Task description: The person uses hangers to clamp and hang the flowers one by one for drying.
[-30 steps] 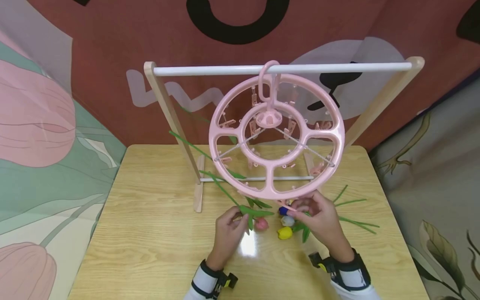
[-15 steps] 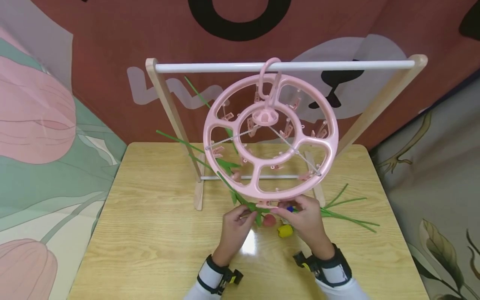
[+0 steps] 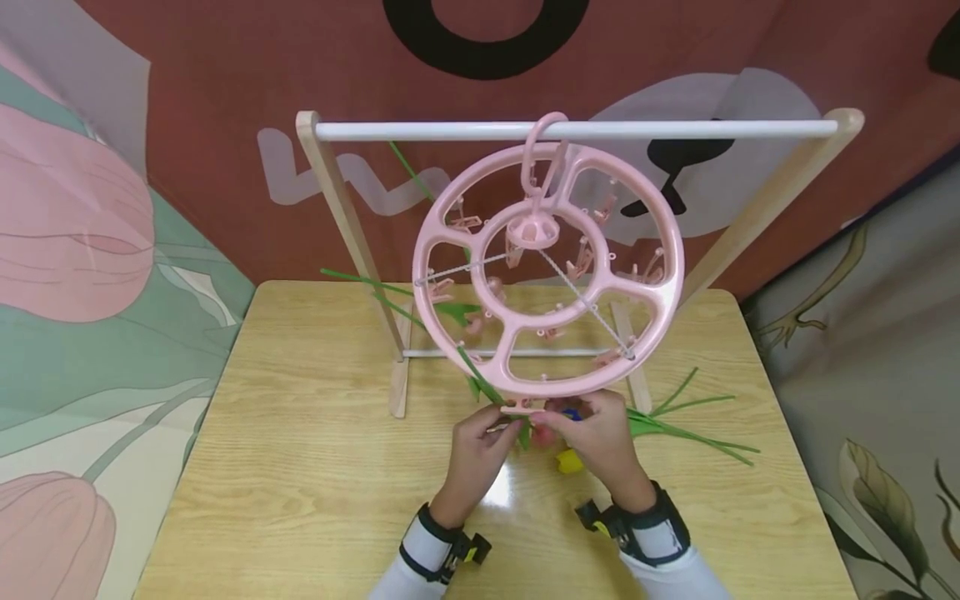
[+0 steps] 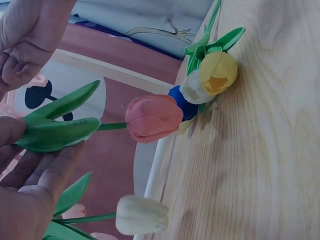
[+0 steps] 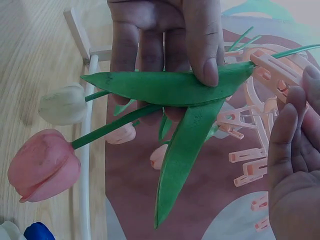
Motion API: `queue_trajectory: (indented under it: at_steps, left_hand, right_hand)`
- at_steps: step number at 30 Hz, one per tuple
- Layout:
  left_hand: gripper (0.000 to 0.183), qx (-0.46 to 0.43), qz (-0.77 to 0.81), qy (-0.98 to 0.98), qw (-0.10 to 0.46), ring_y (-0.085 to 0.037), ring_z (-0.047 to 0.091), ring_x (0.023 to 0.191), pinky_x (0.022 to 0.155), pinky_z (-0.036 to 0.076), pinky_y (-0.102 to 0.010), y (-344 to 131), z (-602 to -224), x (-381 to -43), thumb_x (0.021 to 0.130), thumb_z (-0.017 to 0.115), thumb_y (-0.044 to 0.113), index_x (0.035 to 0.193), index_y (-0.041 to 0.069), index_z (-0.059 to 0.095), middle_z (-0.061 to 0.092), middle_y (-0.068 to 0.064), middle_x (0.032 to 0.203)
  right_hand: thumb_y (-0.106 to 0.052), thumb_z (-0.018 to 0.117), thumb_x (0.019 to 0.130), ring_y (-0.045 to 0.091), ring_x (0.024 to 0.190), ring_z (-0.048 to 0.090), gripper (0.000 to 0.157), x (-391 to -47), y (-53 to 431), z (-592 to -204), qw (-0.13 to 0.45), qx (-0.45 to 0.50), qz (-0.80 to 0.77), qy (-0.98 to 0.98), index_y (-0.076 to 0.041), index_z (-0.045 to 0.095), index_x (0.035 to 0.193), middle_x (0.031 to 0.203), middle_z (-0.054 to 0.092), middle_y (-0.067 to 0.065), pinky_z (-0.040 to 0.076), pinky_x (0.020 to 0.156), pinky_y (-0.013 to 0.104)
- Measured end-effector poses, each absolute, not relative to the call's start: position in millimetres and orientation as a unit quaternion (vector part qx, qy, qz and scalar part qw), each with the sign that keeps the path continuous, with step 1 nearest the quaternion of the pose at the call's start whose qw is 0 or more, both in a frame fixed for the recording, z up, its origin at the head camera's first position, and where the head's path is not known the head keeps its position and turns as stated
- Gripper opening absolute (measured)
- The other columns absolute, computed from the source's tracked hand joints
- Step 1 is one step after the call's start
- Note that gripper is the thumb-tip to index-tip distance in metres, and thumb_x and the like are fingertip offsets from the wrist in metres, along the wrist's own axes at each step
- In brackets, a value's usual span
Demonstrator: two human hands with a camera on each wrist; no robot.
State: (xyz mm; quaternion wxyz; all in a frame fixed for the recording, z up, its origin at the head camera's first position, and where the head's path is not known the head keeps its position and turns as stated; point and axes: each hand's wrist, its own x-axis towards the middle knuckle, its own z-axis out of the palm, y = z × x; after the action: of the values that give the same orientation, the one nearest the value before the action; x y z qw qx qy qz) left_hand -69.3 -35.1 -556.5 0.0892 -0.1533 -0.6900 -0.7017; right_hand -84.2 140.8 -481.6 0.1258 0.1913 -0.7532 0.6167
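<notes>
My left hand (image 3: 480,460) pinches the leaves and stem of a pink artificial tulip (image 5: 44,166), thumb on top and fingers beneath. Its flower hangs downward, above the table. My right hand (image 3: 600,435) grips a pink clothespin (image 5: 277,75) at the near rim of a round pink clip hanger (image 3: 551,388). In the right wrist view, that peg's tip meets the tulip's stem just past the leaves; whether it clamps the stem I cannot tell. Other tulips, one white (image 5: 62,105), hang head down behind the left hand.
A wooden stand with a white bar (image 3: 420,131) carries the hanger. On the wooden table (image 3: 300,475) lie more tulips, including a yellow one (image 4: 218,73), a white one (image 4: 195,87) and a blue one (image 4: 184,104), stems to the right. Several pegs dangle from the hanger.
My right hand has moved left with the clothespin, and the hanger has turned with it. My left hand has moved slightly right with the pink tulip. Both hands now meet at the peg.
</notes>
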Motion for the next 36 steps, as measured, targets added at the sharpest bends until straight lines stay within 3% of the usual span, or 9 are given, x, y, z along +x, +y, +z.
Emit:
queue_trajectory:
  at_steps: [6, 9, 12, 17, 21, 25, 27, 30, 36]
  left_hand:
    - [0.020, -0.161, -0.694, -0.694, 0.104, -0.028, 0.075, 0.103, 0.081, 0.065, -0.032, -35, -558, -71, 0.095, 0.070, -0.003, 0.114, -0.002, 0.074, 0.076, -0.020, 0.113]
    - [0.020, -0.159, -0.699, -0.690, 0.100, -0.026, 0.075, 0.101, 0.081, 0.065, -0.032, -35, -557, -71, 0.095, 0.070, -0.003, 0.115, -0.003, 0.074, 0.075, -0.021, 0.111]
    - [0.020, -0.148, -0.704, -0.689, 0.091, -0.026, 0.075, 0.100, 0.081, 0.065, -0.031, -36, -556, -70, 0.094, 0.071, -0.004, 0.113, -0.005, 0.073, 0.075, -0.023, 0.108]
    - [0.018, -0.133, -0.706, -0.690, 0.083, -0.029, 0.075, 0.098, 0.082, 0.064, -0.030, -36, -556, -68, 0.093, 0.071, -0.005, 0.112, -0.006, 0.073, 0.074, -0.024, 0.106]
    - [0.019, -0.139, -0.700, -0.695, 0.086, -0.027, 0.075, 0.098, 0.082, 0.064, -0.031, -38, -557, -68, 0.095, 0.071, -0.003, 0.113, -0.005, 0.073, 0.075, -0.022, 0.107]
    - [0.019, -0.144, -0.690, -0.704, 0.092, -0.024, 0.075, 0.098, 0.081, 0.064, -0.031, -40, -556, -69, 0.095, 0.071, 0.000, 0.114, -0.004, 0.074, 0.075, -0.020, 0.106]
    - [0.019, -0.144, -0.687, -0.706, 0.095, -0.024, 0.075, 0.097, 0.081, 0.064, -0.031, -41, -557, -69, 0.095, 0.072, 0.000, 0.113, -0.003, 0.074, 0.075, -0.019, 0.105]
    - [0.019, -0.145, -0.682, -0.710, 0.102, -0.027, 0.075, 0.098, 0.081, 0.064, -0.030, -44, -557, -68, 0.095, 0.072, 0.001, 0.113, -0.003, 0.074, 0.075, -0.019, 0.106]
    - [0.021, -0.146, -0.687, -0.703, 0.108, -0.036, 0.075, 0.101, 0.083, 0.063, -0.031, -49, -557, -68, 0.095, 0.071, -0.001, 0.116, -0.003, 0.072, 0.074, -0.021, 0.111]
  right_hand:
    - [0.016, 0.083, 0.074, 0.007, 0.073, 0.065, 0.038, -84, 141, -482, 0.116, 0.194, 0.612, -0.758, 0.005, 0.073, 0.109, 0.081, 0.068, 0.020, 0.060, 0.067, 0.020]
    - [0.004, 0.083, 0.082, 0.009, 0.074, 0.064, 0.033, -84, 146, -481, 0.133, 0.207, 0.578, -0.778, 0.003, 0.072, 0.114, 0.083, 0.070, 0.014, 0.059, 0.067, 0.020]
    - [-0.019, 0.077, 0.095, 0.007, 0.069, 0.061, 0.023, -84, 156, -480, 0.212, 0.237, 0.510, -0.799, 0.002, 0.073, 0.104, 0.079, 0.070, 0.007, 0.055, 0.062, 0.016]
    - [-0.028, 0.063, 0.103, 0.011, 0.052, 0.046, 0.048, -88, 174, -461, 0.440, 0.271, 0.435, -0.738, 0.002, 0.062, 0.066, 0.058, 0.058, 0.010, 0.036, 0.046, 0.015]
    - [-0.022, 0.059, 0.099, 0.032, 0.064, 0.053, 0.037, -101, 193, -428, 0.533, 0.246, 0.350, -0.730, 0.010, 0.066, 0.083, 0.079, 0.067, 0.023, 0.042, 0.060, 0.030]
    - [-0.022, 0.053, 0.099, 0.048, 0.109, 0.058, 0.037, -122, 223, -401, 0.461, 0.263, 0.216, -0.820, 0.002, 0.067, 0.123, 0.133, 0.064, 0.023, 0.047, 0.093, 0.054]
    - [-0.024, 0.049, 0.102, 0.046, 0.130, 0.053, 0.041, -130, 236, -392, 0.401, 0.287, 0.156, -0.856, -0.003, 0.064, 0.133, 0.146, 0.058, 0.021, 0.041, 0.109, 0.062]
    - [-0.028, 0.044, 0.107, 0.043, 0.146, 0.043, 0.044, -137, 248, -385, 0.346, 0.313, 0.104, -0.878, -0.003, 0.062, 0.138, 0.148, 0.057, 0.020, 0.027, 0.122, 0.069]
    - [-0.034, 0.041, 0.108, 0.046, 0.138, 0.049, 0.047, -129, 249, -383, 0.323, 0.324, 0.099, -0.884, 0.000, 0.065, 0.130, 0.133, 0.065, 0.025, 0.024, 0.123, 0.069]
